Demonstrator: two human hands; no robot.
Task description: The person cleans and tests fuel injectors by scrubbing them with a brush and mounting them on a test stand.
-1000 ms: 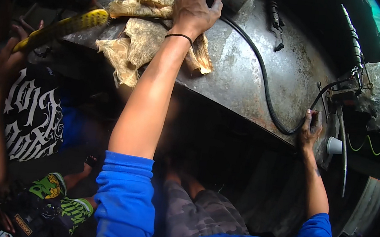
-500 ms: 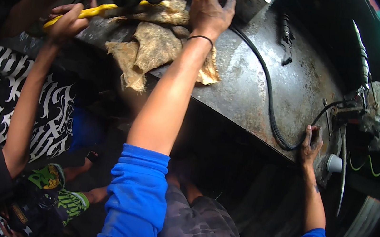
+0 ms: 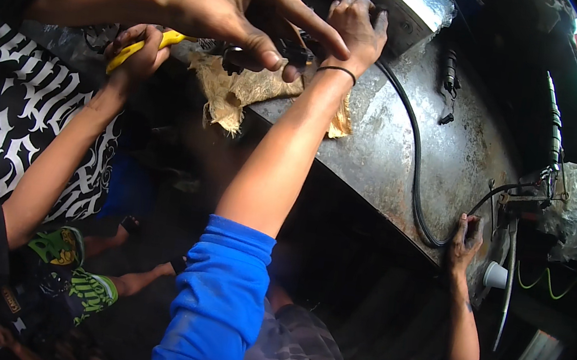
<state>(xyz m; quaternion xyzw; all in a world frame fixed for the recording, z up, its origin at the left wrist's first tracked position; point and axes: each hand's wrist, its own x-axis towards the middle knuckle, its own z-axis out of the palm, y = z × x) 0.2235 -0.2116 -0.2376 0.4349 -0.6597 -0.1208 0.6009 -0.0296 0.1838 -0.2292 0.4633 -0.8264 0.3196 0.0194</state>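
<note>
My left hand [image 3: 356, 34], a dark band at its wrist, is closed against the front of a metal-cased box [image 3: 404, 22]. Its fingers hide what they grip there. A thick black cable [image 3: 417, 135] comes out beside this hand, loops down over the metal table [image 3: 379, 155] and rises at the right. Near the table's right corner my right hand [image 3: 465, 243] pinches the cable where it bends upward.
A co-worker's hand [image 3: 237, 17] reaches across above my left wrist. The co-worker's other hand grips a yellow handle [image 3: 134, 54]. Tattered brown cloth [image 3: 234, 93] lies on the table. A black cylindrical part [image 3: 450, 85], an upright metal rod [image 3: 553, 116] and a white cup [image 3: 495, 275] stand farther right.
The co-worker's upper hand has come across toward my left wrist, and the yellow handle has shifted. My view has shifted slightly; both my hands keep their places on the box and cable.
</note>
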